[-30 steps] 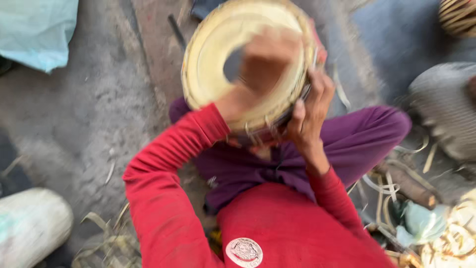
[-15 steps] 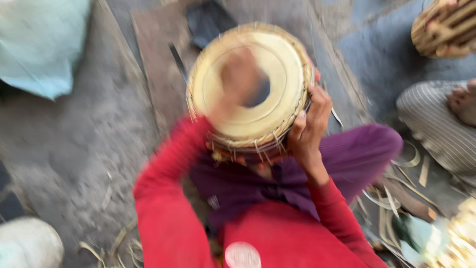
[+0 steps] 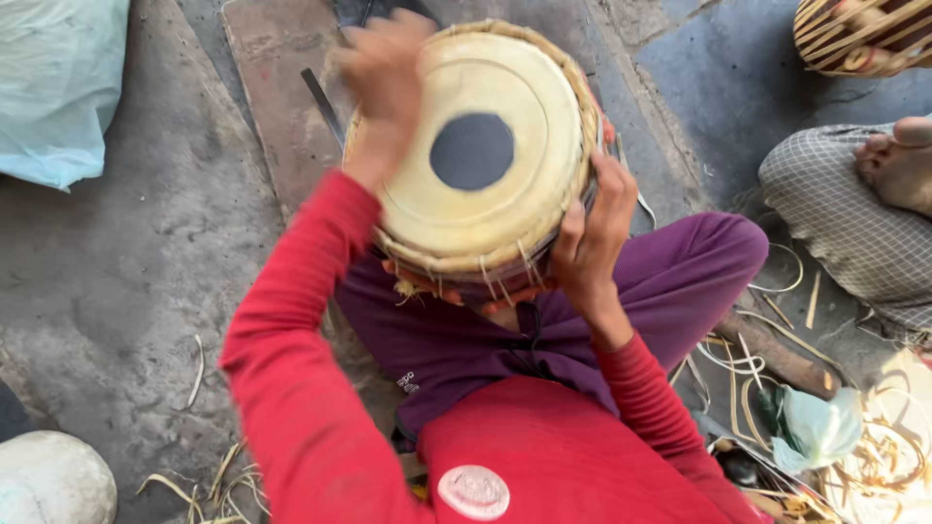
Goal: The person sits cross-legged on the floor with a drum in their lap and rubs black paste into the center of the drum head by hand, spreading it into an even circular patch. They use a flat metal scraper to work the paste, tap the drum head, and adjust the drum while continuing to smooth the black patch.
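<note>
Round hand drum with pale hide head and black centre spot (image 3: 476, 184) rests tilted on the lap. Right hand (image 3: 594, 238) fingers grasp its laced rim; left hand (image 3: 383, 82) is motion-blurred over the far edge, grip cannot be told. Judgement: brace the rim firmly, strike lightly near the edge.

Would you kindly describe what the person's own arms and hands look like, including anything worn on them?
Both arms are covered by long red sleeves reaching the wrists. The left sleeve is plain and slightly creased; the right sleeve matches it. The left hand is bare but blurred, so details are unclear. The right hand is bare, with no glove, ring or watch visible.
</note>
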